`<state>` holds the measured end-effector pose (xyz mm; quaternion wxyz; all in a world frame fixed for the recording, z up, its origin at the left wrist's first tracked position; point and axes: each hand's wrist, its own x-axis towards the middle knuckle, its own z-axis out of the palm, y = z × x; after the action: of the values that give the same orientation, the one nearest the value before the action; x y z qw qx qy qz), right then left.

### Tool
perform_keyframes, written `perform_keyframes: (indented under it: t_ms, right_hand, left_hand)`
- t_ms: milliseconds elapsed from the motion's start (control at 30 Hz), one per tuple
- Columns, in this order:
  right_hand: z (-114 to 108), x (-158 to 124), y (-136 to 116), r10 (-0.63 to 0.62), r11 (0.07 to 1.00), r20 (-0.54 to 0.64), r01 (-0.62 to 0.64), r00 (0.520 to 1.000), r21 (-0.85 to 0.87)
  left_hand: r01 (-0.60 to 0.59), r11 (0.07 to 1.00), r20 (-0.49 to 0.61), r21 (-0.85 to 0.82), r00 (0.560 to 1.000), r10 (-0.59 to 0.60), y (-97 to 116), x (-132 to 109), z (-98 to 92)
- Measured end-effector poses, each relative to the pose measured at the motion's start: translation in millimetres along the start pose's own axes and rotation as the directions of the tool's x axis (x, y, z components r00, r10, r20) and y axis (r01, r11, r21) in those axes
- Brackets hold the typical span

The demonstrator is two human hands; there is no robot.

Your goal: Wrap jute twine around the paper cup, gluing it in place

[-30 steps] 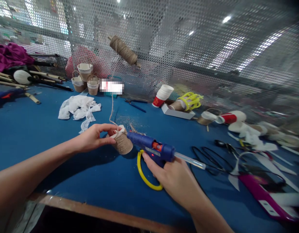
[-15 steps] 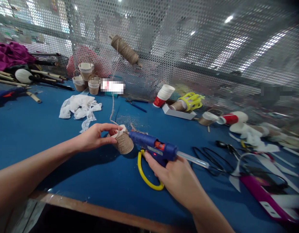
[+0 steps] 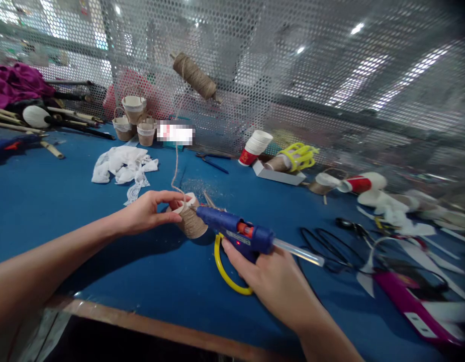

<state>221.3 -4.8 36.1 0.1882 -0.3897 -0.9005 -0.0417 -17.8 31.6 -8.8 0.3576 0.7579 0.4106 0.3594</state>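
My left hand (image 3: 147,213) grips a small paper cup wrapped in brown twine (image 3: 192,222), tilted on the blue table (image 3: 47,201). A strand of twine runs from the cup up to a twine spool (image 3: 194,76) hung on the mesh wall. My right hand (image 3: 272,279) holds a blue hot glue gun (image 3: 240,234) with a clear glue stick at its back. The gun's nozzle touches the cup near its rim. A yellow-handled tool (image 3: 226,269) lies under the gun.
White lace scraps (image 3: 121,168) lie at left. Finished twine cups (image 3: 134,120) stand at the back. Red-and-white paper cups (image 3: 253,148), a yellow plastic piece (image 3: 300,156), black scissors (image 3: 326,249) and a magenta tool (image 3: 409,301) fill the right. The table edge (image 3: 160,329) runs near me.
The glue gun's nozzle has shifted slightly along the cup's rim, and my left fingers have turned the cup a little. Otherwise both hands stay in place.
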Motion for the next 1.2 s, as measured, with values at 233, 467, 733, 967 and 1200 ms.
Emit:
perform_keyframes:
  t_ms: [233,467,733,967,1200]
  right_hand:
    - [-3.7,4.8,-10.9,0.191,0.923,0.073,-0.204,0.979,0.326]
    - [8.8,-0.3,1.3,0.195,0.953,0.022,-0.195,0.981,0.230]
    - [18.7,-8.9,24.1,0.013,0.994,-0.018,-0.011,1.000,0.108]
    - [15.4,1.1,19.4,0.159,0.952,0.012,-0.157,0.987,0.264]
    - [8.9,14.4,21.1,0.497,0.613,0.221,-0.520,0.839,0.595]
  left_hand:
    - [0.006,1.000,-0.002,0.016,1.000,-0.006,1.6,0.3,1.1]
    - [-0.008,1.000,0.021,-0.030,1.000,0.008,1.4,0.1,0.2]
    - [-0.031,0.999,0.010,-0.009,0.999,0.031,-2.2,0.6,-0.6]
    - [-0.035,0.999,0.008,0.007,0.999,0.035,-1.2,0.3,-0.7]
    - [-0.032,0.999,-0.003,0.008,0.999,0.032,-1.5,0.3,-0.2]
